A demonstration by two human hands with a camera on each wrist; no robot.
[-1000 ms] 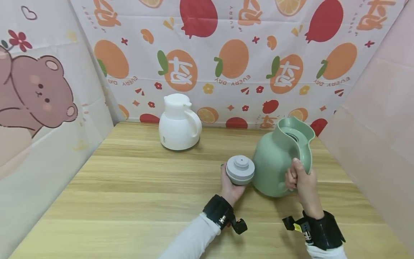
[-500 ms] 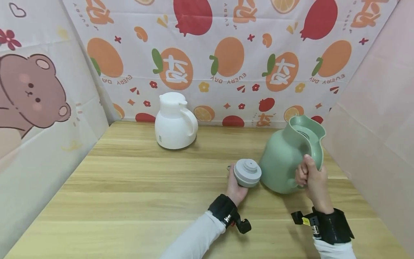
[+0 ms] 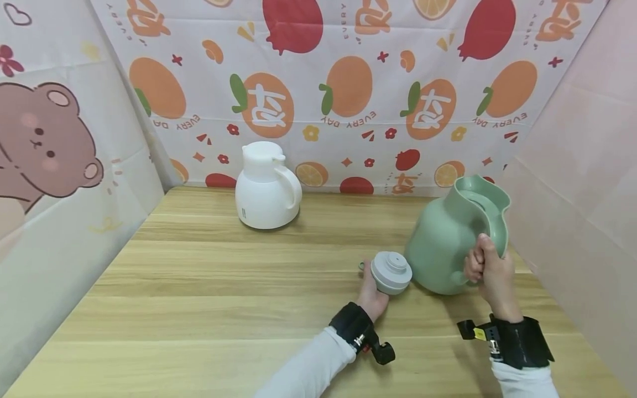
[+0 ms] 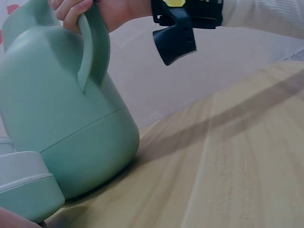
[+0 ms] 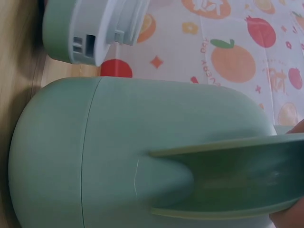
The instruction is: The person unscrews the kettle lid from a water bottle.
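My right hand (image 3: 494,276) grips the handle of a large sage-green thermos jug (image 3: 440,249). The jug's spout is at the top and its mouth has no lid on. In the left wrist view the base of the jug (image 4: 61,104) is right at the tabletop. My left hand (image 3: 372,296) holds a round lid (image 3: 391,273) just left of the jug, with its stepped pale-grey plug facing up and its green side beneath. From the right wrist, the lid (image 5: 85,33) shows slots in its grey side. Most of the left hand is hidden under the lid.
A smaller white thermos jug (image 3: 267,193), lidded, stands at the back of the wooden table (image 3: 199,309). Fruit-printed cloth (image 3: 318,99) hangs behind the table. A pale side wall (image 3: 562,182) rises close to the green jug on the right.
Both hands have shifted right across the table, carrying the green jug and the lid along. The lid is also slightly nearer the front. The head view has turned a little right.
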